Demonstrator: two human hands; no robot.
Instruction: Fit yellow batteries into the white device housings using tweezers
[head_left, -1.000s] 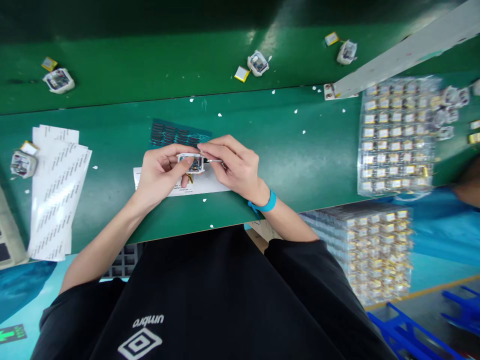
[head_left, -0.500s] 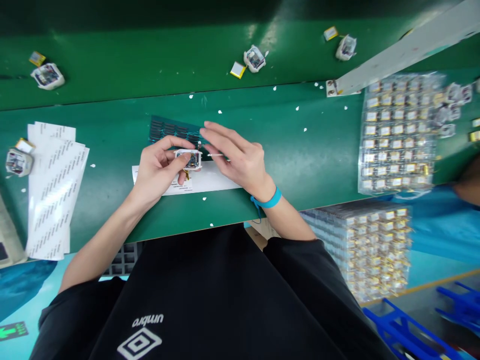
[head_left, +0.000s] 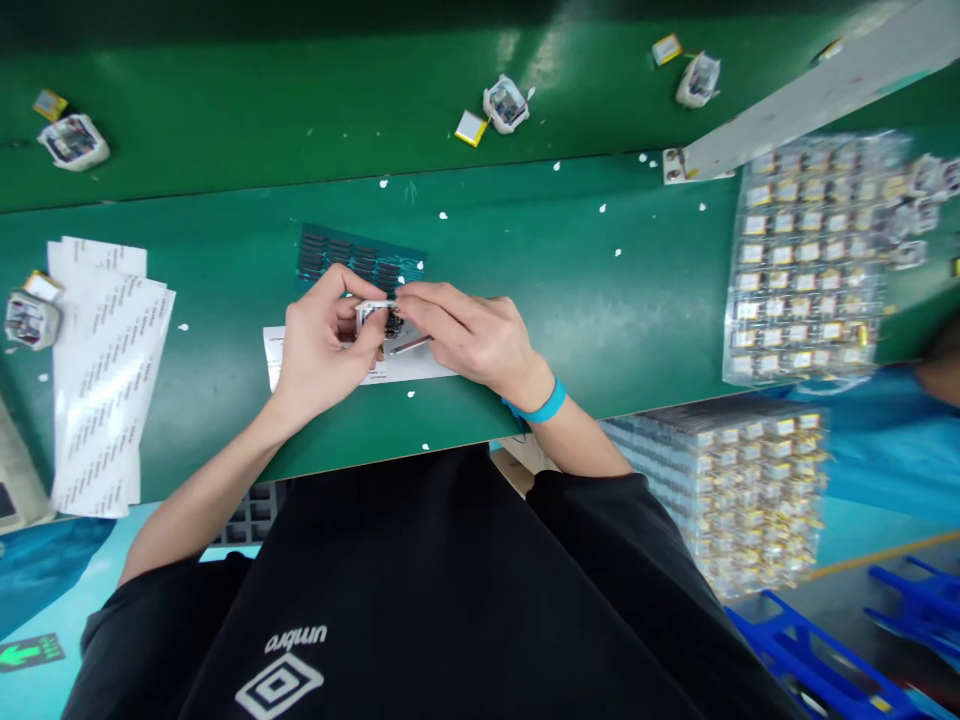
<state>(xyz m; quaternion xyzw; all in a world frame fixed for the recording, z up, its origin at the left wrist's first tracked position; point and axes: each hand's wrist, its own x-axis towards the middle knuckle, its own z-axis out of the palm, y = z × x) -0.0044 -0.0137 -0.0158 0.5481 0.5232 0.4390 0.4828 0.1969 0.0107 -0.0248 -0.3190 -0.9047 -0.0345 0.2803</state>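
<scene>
My left hand (head_left: 322,335) is closed around a small white device housing (head_left: 367,308) with a circuit board (head_left: 394,325) inside; its thumb lies over the board. My right hand (head_left: 476,335) meets it from the right, fingertips pinched together at the housing's upper right edge. A thin metal tool (head_left: 411,346) sticks out from under the right fingers, pointing left. What the right fingertips pinch at the edge is too small to make out. Just behind the hands lies a dark sheet of black strips (head_left: 360,255). Below them is a white label sheet (head_left: 420,366), partly covered.
White label sheets (head_left: 112,380) lie at left beside another housing (head_left: 32,320). More housings with batteries (head_left: 470,128) sit on the rear ledge. At right are a clear tray of batteries (head_left: 806,260), a metal post (head_left: 810,95) and stacked trays (head_left: 750,500). A person's arm (head_left: 941,365) shows at the right edge.
My right hand has moved left and slightly down, its raised fingers closing onto the housing's edge. The thin tool has swung to a slant. The left hand still holds the housing.
</scene>
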